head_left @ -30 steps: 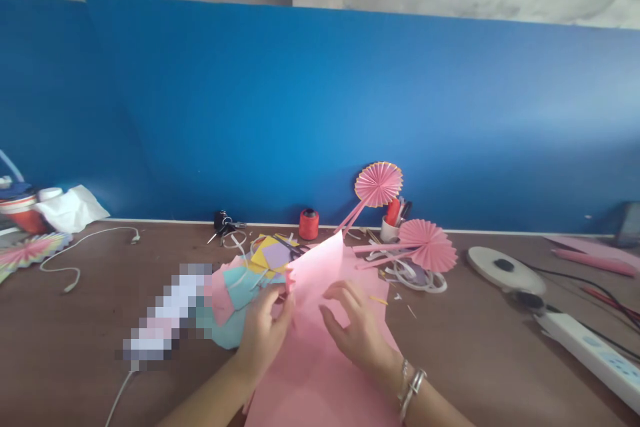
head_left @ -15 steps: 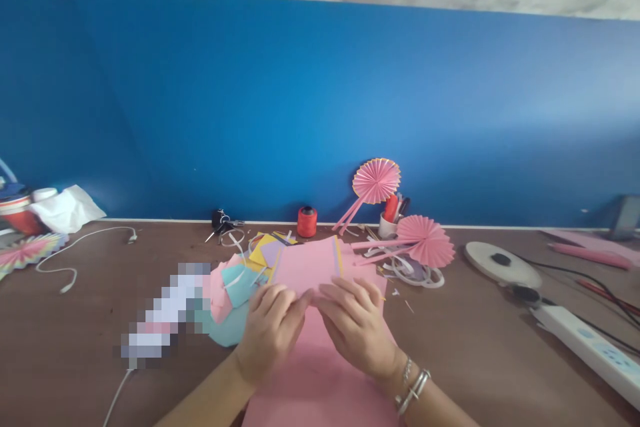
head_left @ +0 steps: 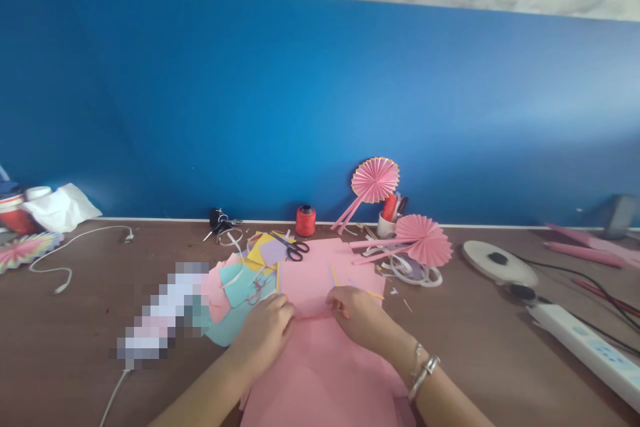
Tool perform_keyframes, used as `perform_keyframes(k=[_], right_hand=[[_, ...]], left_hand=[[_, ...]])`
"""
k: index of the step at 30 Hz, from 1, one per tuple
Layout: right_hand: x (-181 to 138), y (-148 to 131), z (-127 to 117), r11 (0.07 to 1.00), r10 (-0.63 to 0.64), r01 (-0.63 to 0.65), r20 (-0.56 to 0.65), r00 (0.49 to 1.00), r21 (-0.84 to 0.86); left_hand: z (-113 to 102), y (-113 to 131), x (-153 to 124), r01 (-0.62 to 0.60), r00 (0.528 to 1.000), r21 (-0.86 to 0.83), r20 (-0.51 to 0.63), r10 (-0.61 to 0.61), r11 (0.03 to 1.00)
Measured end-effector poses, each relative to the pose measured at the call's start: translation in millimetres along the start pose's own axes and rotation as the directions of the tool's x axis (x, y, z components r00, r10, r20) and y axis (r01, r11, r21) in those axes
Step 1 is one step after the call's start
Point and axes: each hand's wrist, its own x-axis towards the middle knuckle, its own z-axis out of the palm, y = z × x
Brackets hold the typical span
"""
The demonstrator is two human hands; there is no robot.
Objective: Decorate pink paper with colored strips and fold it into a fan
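Note:
A pink sheet of paper (head_left: 306, 290) with yellow and lilac strips along its side edges lies before me, its near edge folded in a narrow band. At the left end of that fold is my left hand (head_left: 265, 328), closed with its fingers curled on the paper. My right hand (head_left: 361, 317), a silver bracelet on its wrist, pinches the fold's right end with curled fingers. Beneath are larger pink sheets (head_left: 325, 380). Just beyond the folded paper rest black-handled scissors (head_left: 296, 251) on yellow and lilac paper scraps (head_left: 273, 252).
Two pink pleated fans (head_left: 375, 180) stand or lean near a white pen cup (head_left: 386, 224). A red thread spool (head_left: 306, 221) and keys (head_left: 219, 220) sit by the blue partition (head_left: 225, 100). At right are a round pale lid-like disc (head_left: 500, 265) and a power strip (head_left: 585, 343).
My hands have moved apart, and the paper between them has come down flatter toward the sheets below. The scissors behind it now show fully.

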Motion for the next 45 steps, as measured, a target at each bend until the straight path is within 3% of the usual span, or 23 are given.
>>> perform_keyframes(k=[5,11,18,24,30,45], right_hand=[[-1,2,-7,0.996,0.030,-0.029,0.000,1.000,0.088],[2,5,-8,0.975,0.021,-0.018,-0.012,1.000,0.220],[2,16,-1,0.980,0.153,-0.147,-0.033,0.988,0.135],[3,18,0,0.983,0.162,-0.158,-0.025,0.987,0.096],[5,21,2,0.946,0.263,-0.261,0.015,0.965,0.192],[10,29,8,0.906,0.319,-0.305,0.000,0.948,0.293]], left_hand=[[-5,-2,2,0.023,0.999,-0.166,-0.040,-0.030,0.986],[-7,-10,5,0.117,0.993,-0.382,0.024,-0.116,0.917],[-13,-14,7,0.238,0.970,-0.357,0.047,-0.237,0.903],[-15,-16,10,0.285,0.959,-0.351,0.104,-0.265,0.892],[-13,-14,10,0.338,0.941,-0.303,0.126,-0.314,0.891],[-11,-15,8,0.356,0.934,-0.272,0.104,-0.341,0.894]])
